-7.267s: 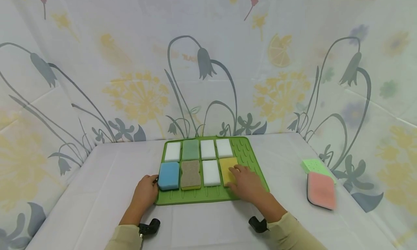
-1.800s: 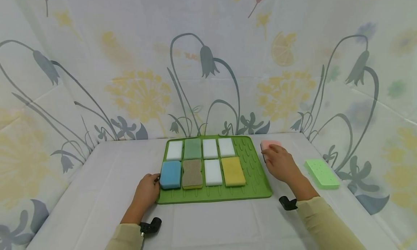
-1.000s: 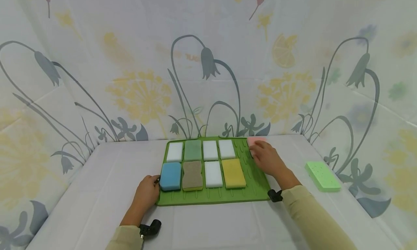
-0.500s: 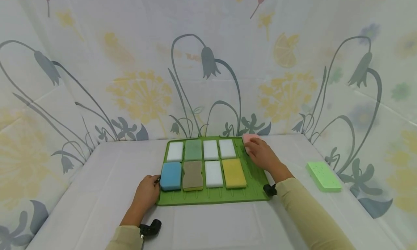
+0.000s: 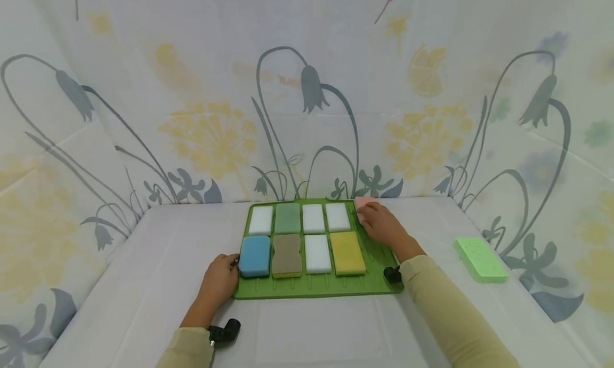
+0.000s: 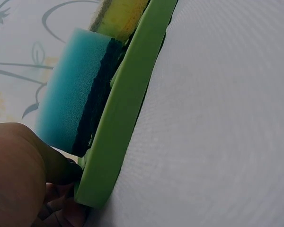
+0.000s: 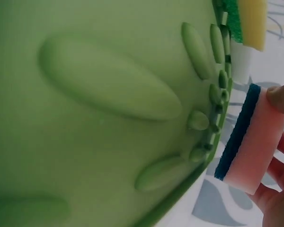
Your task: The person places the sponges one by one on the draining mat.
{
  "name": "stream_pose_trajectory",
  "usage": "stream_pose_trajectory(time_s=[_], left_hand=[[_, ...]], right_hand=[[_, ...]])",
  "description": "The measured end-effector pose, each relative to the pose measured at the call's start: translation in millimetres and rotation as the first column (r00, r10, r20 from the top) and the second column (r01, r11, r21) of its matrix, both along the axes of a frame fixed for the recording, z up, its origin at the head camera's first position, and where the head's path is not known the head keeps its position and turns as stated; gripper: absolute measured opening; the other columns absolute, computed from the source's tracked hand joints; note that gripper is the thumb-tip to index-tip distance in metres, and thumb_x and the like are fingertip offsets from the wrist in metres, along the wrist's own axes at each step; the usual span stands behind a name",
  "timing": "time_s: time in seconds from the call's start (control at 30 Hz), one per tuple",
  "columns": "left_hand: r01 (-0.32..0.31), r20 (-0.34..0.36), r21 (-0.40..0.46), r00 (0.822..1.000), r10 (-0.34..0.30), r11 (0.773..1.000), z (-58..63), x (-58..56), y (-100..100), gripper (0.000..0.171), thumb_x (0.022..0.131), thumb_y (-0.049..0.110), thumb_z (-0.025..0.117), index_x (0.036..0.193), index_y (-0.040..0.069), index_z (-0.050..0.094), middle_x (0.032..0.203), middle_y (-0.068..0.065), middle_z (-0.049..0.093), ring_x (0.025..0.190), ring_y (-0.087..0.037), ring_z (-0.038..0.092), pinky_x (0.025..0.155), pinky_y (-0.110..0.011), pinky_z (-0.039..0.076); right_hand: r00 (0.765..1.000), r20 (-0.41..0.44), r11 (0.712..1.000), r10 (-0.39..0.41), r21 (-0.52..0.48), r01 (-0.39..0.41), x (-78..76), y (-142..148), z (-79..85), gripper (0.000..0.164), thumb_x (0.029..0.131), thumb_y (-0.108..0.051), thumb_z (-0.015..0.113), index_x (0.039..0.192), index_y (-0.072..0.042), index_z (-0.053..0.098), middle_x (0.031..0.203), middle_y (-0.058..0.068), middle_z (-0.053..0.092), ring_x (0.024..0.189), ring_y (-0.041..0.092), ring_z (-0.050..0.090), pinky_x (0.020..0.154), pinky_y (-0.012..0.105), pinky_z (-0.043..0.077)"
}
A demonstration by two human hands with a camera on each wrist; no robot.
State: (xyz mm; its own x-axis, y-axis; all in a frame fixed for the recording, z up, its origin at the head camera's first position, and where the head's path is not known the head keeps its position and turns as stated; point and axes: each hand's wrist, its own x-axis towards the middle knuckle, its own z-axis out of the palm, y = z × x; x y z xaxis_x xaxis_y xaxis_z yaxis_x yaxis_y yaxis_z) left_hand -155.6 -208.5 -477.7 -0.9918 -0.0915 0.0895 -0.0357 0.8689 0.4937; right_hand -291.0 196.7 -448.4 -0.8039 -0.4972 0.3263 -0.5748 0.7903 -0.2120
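Note:
A green ridged mat [image 5: 316, 287] lies on the table with two rows of sponges. My left hand [image 5: 220, 280] holds its left edge, thumb on top, beside the blue sponge [image 5: 255, 256]; in the left wrist view some fingers are hidden. My right hand [image 5: 382, 223] is over the mat's back right corner. It pinches a pink sponge [image 7: 259, 142] with a dark blue scouring side, thumb on one edge and fingers on the other. The scouring side faces the mat; whether it touches, I cannot tell. Left of it sits a white sponge [image 5: 338, 217].
In front of that lies a yellow sponge [image 5: 347, 253]. The mat also bears a brown-topped sponge [image 5: 287, 255], a green sponge [image 5: 287, 218] and several white ones. A light green sponge [image 5: 481, 260] lies on the table at the right. A patterned cloth [image 5: 307, 117] stands behind.
My right hand has left the yellow sponge, taken the pink sponge from the right of the table and carried it left to the mat's back right corner. My left hand keeps its place.

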Motion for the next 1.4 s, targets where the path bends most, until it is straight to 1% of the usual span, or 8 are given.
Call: stream_pose_trajectory(time_s=[0.27,0.4,0.6,1.0,1.17,1.3,1.4], left_hand=[[0.001,0.005,0.004,1.000,-0.001,1.000,-0.2,-0.6,0,0.034,0.095,0.006,0.052,0.125,-0.007,0.060,0.105,-0.019,0.063,0.096,-0.032,0.062,0.080,-0.046,0.053],[0.003,-0.007,0.003,1.000,-0.003,1.000,0.3,-0.3,0,0.033,0.095,0.006,0.052,0.124,-0.007,0.061,0.104,-0.019,0.063,0.094,-0.031,0.062,0.080,-0.046,0.053],[0.002,-0.001,0.002,1.000,-0.002,1.000,2.0,-0.1,0,0.033,0.095,0.006,0.052,0.125,-0.007,0.060,0.104,-0.019,0.063,0.094,-0.031,0.062,0.080,-0.045,0.053],[-0.001,0.008,-0.008,1.000,0.001,1.000,1.2,0.0,1,0.034,0.095,0.006,0.053,0.125,-0.007,0.060,0.104,-0.019,0.062,0.095,-0.031,0.062,0.080,-0.045,0.053],[0.001,0.004,-0.016,1.000,-0.001,1.000,0.3,-0.9,1,0.034,0.095,0.006,0.053,0.125,-0.007,0.060,0.105,-0.020,0.063,0.096,-0.032,0.062,0.081,-0.046,0.053],[-0.001,0.004,-0.010,1.000,0.001,1.000,-0.4,-1.0,0,0.034,0.095,0.006,0.053,0.125,-0.007,0.060,0.104,-0.020,0.062,0.095,-0.031,0.062,0.080,-0.046,0.053],[-0.001,0.005,-0.006,1.000,0.001,1.000,0.0,-0.7,0,0.034,0.095,0.006,0.053,0.126,-0.007,0.060,0.103,-0.019,0.062,0.094,-0.030,0.062,0.080,-0.045,0.053]], right_hand=[[0.997,0.071,1.000,-0.022,0.006,0.022,-2.4,-1,-3.6,0.038,0.098,-0.016,0.055,0.133,0.000,0.055,0.134,0.026,0.050,0.123,0.044,0.049,0.101,0.058,0.041],[0.995,0.093,0.999,-0.032,-0.007,0.033,-3.5,-3,-3.5,0.039,0.099,-0.019,0.055,0.132,0.001,0.055,0.134,0.027,0.051,0.124,0.044,0.049,0.101,0.059,0.041],[0.995,0.089,0.999,-0.044,0.015,0.043,-4.6,-3,-4.4,0.037,0.098,-0.019,0.056,0.127,0.004,0.058,0.130,0.026,0.054,0.121,0.042,0.052,0.100,0.056,0.042],[0.990,0.128,0.997,-0.054,0.070,0.045,-8.0,-2,-7.4,0.042,0.098,-0.019,0.054,0.133,0.005,0.054,0.136,0.026,0.051,0.128,0.043,0.047,0.105,0.056,0.039],[0.995,0.097,0.995,-0.026,0.097,0.017,-6.4,1,-7.4,0.043,0.098,-0.017,0.054,0.133,0.006,0.053,0.134,0.026,0.054,0.128,0.043,0.047,0.106,0.054,0.038],[0.996,0.089,0.997,-0.011,0.075,0.004,-2.4,4,-7.3,0.043,0.098,-0.018,0.054,0.134,0.006,0.052,0.134,0.026,0.054,0.127,0.044,0.047,0.107,0.055,0.037],[0.992,0.121,0.999,-0.021,0.048,0.015,1.5,8,-6.1,0.046,0.098,-0.021,0.054,0.137,0.005,0.051,0.137,0.026,0.052,0.130,0.044,0.045,0.108,0.056,0.036]])
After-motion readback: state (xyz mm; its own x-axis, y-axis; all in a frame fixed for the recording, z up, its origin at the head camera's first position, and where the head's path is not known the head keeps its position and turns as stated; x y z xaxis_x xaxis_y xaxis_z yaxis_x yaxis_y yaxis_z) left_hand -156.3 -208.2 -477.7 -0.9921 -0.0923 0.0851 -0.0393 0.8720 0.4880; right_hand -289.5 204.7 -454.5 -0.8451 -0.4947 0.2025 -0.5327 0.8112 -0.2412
